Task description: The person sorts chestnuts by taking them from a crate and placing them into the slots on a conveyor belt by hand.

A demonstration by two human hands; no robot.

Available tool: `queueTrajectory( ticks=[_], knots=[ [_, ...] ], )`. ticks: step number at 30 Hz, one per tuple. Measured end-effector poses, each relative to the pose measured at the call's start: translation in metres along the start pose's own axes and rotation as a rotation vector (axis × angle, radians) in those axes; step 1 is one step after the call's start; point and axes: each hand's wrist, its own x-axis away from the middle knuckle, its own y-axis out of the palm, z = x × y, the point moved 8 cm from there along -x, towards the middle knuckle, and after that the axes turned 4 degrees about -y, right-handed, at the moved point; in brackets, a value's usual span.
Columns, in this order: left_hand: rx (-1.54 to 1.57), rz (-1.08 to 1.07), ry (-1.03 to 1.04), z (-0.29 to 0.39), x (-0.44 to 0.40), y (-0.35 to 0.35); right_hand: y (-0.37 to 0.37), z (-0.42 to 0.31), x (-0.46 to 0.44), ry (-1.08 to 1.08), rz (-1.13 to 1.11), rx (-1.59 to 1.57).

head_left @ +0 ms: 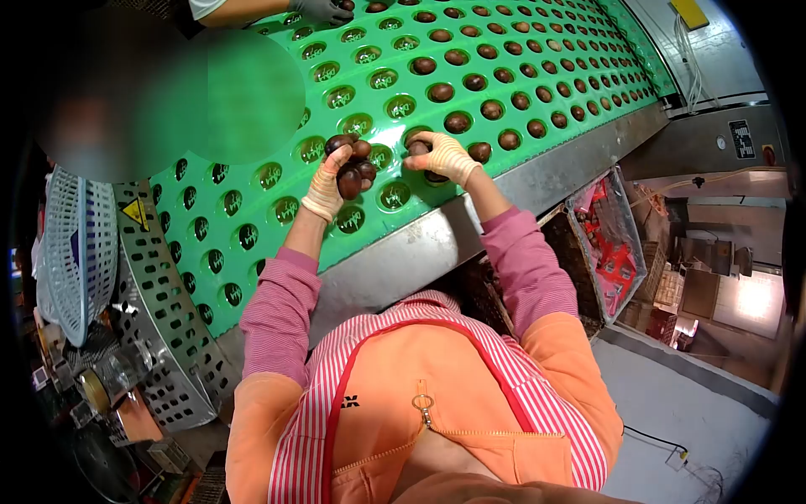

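My left hand [326, 191], in a pale ribbed glove with bare fingertips, is closed around several dark brown eggs [349, 182]. It hovers over a green moulded film [269, 223] with rows of round cups. My right hand [449, 157], gloved the same way, has its fingers closed on one brown egg [418, 148] at a cup in the film. Just below that hand, another egg [436, 177] is partly covered by it. To its right, an egg [479, 152] sits in a cup. Cups near my left hand show white printing at the bottom.
Rows of egg-filled cups run to the far right. A metal rail [403, 267] borders the film on my side. Another person's gloved hand [323, 10] works at the far edge. A bin with red packets [611, 260] stands right; a pale plastic basket [80, 252] is left.
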Motion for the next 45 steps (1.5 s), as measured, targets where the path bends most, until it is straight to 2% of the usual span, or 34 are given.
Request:
queueTrajectory(
  ticks=[3,5,7,9,12,13,15,16,17,20,21,23,25,26,27,29,30,31,33,35,37,38,41,42,44,45],
  knots=[
    [-0.073,0.002,-0.044,0.0,-0.018,-0.01,-0.021,-0.015,-0.009,-0.011,-0.034,0.14],
    [-0.117,0.03,-0.044,0.005,-0.025,-0.013,-0.045,-0.035,-0.017,-0.025,0.194,0.346],
    [-0.138,0.009,-0.038,0.018,-0.027,-0.007,-0.043,-0.041,-0.044,0.026,0.167,0.167],
    [-0.154,0.031,-0.018,0.028,-0.037,-0.017,-0.023,-0.021,-0.079,-0.005,0.145,-0.166],
    [-0.166,0.058,-0.005,0.046,-0.05,-0.034,-0.015,-0.009,-0.112,0.059,0.137,-0.182],
    [-0.233,0.072,0.004,0.054,-0.051,-0.035,-0.016,-0.012,-0.117,0.097,0.147,-0.203],
    [-0.366,0.103,0.025,0.073,-0.052,-0.03,-0.034,-0.03,-0.124,0.018,0.297,-0.123],
    [-0.493,0.165,-0.06,0.073,-0.059,-0.034,-0.036,-0.039,-0.132,0.018,0.32,-0.009],
    [-0.685,0.163,-0.005,0.075,-0.067,-0.036,-0.037,-0.043,-0.143,0.017,0.345,0.104],
    [-1.252,0.141,0.159,0.081,-0.078,-0.022,-0.021,-0.044,-0.168,-0.007,0.214,0.515],
    [-1.352,0.171,0.178,0.084,-0.075,-0.019,-0.016,-0.045,-0.173,-0.019,0.17,0.676],
    [-1.467,0.242,0.147,0.098,-0.075,-0.018,-0.014,-0.059,-0.165,-0.039,0.202,0.694],
    [-1.56,0.421,-0.084,0.12,-0.076,-0.019,-0.015,-0.064,-0.155,-0.084,0.273,0.681],
    [-1.727,0.548,-0.038,0.128,-0.086,-0.025,-0.016,-0.066,-0.148,-0.119,0.297,0.683],
    [-1.816,0.572,0.001,0.13,-0.098,-0.031,-0.016,-0.064,-0.142,-0.14,0.292,0.664],
    [-1.927,0.543,-0.082,0.129,-0.118,-0.036,-0.015,-0.078,-0.112,-0.222,0.33,0.651],
    [-1.955,0.498,-0.039,0.129,-0.123,-0.033,-0.013,-0.083,-0.094,-0.178,0.293,0.672],
    [-1.983,0.451,0.005,0.127,-0.125,-0.029,-0.009,-0.09,-0.073,-0.23,0.266,0.66],
    [-1.921,0.451,0.175,0.124,-0.117,-0.029,0.012,-0.094,-0.036,-0.237,-0.022,0.626],
    [-1.92,0.377,0.25,0.117,-0.094,-0.015,0.041,-0.09,0.005,-0.284,-0.145,0.738],
    [-1.905,0.241,0.37,0.096,-0.056,0.003,0.071,-0.066,0.031,-0.237,-0.313,0.818],
    [-1.953,0.155,0.259,0.083,-0.039,0.013,0.078,-0.055,0.04,-0.275,-0.276,0.799],
    [-2.096,-0.056,0.368,0.037,0.002,0.013,0.069,-0.063,0.049,-0.322,-0.044,0.584],
    [-2.089,-0.054,0.421,0.031,0.009,0.009,0.066,-0.071,0.053,-0.324,0.047,0.481],
    [-2.075,-0.05,0.535,0.028,0.018,0.002,0.076,-0.072,0.06,-0.116,0.223,-0.187],
    [-1.959,0.009,0.601,0.036,0.018,-0.005,0.098,-0.059,0.059,0.023,0.273,-0.56]
  ],
)
